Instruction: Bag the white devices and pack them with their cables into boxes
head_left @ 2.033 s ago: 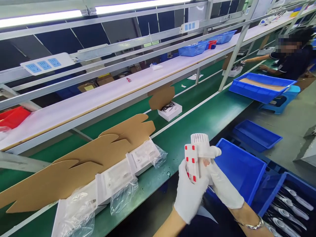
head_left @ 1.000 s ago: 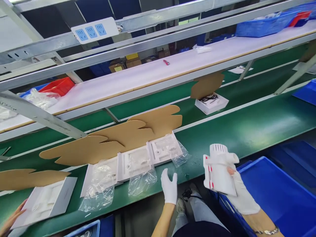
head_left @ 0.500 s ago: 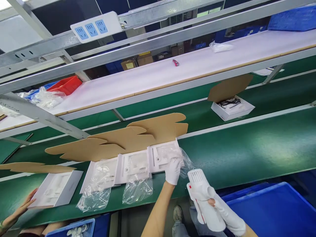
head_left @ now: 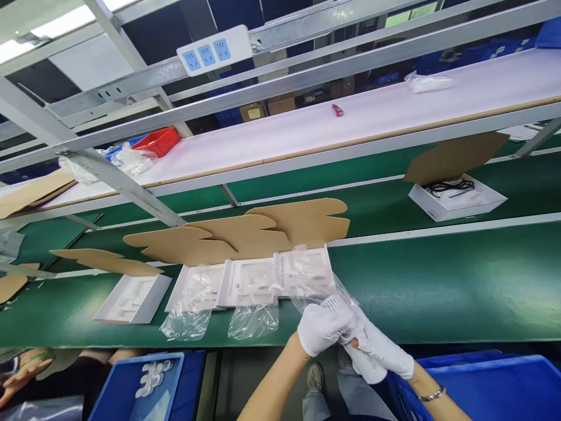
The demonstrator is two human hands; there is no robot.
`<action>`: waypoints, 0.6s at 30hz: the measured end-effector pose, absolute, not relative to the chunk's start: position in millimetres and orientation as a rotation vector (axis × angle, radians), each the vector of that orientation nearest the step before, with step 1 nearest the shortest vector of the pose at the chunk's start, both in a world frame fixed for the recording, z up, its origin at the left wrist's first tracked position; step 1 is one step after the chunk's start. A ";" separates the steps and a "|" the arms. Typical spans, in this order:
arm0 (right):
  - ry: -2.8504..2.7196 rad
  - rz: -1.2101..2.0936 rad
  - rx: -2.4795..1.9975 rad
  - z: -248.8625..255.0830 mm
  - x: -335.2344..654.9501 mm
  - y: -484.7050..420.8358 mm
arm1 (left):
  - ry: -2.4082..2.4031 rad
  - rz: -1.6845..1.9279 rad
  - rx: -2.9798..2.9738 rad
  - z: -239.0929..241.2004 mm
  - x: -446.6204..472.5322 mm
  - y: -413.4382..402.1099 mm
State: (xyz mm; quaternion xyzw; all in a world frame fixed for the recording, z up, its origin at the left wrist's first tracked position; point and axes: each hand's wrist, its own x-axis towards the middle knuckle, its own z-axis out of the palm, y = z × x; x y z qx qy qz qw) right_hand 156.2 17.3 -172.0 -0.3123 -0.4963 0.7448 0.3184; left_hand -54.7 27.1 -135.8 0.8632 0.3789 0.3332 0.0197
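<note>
Both my hands wear white gloves and meet at the near edge of the green conveyor belt (head_left: 438,280). My right hand (head_left: 381,348) grips a white plastic device (head_left: 363,359) with a ribbed round head. My left hand (head_left: 324,327) holds the mouth of a clear plastic bag (head_left: 319,292) over the device's head. The bag trails from the rightmost of three open white boxes (head_left: 304,272) with brown cardboard lids (head_left: 302,219), lined up on the belt just beyond my hands.
Another open white box (head_left: 131,298) lies further left; one holding a black cable (head_left: 458,196) sits far right. Blue bins stand below the belt at left (head_left: 131,389) and right (head_left: 491,383). Another person's hand (head_left: 21,368) shows at bottom left. A white shelf (head_left: 307,131) runs overhead.
My left hand let go of the device, reached to the rightmost box and took the bag. My right hand brought the device in, and both hands now meet at the bag.
</note>
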 end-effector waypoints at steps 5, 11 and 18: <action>-0.591 2.432 -1.016 -185.6 183.5 -1.8 | 1.297 1.238 2.809 -134.8 -71.6 3.9; -0.022 2.525 -0.612 -177.6 189.8 -16.0 | 1.626 1.467 2.304 -153.4 -48.8 -9.4; -0.421 2.277 -1.003 -170.2 162.9 -23.3 | 1.579 1.503 2.051 -127.6 -21.8 1.1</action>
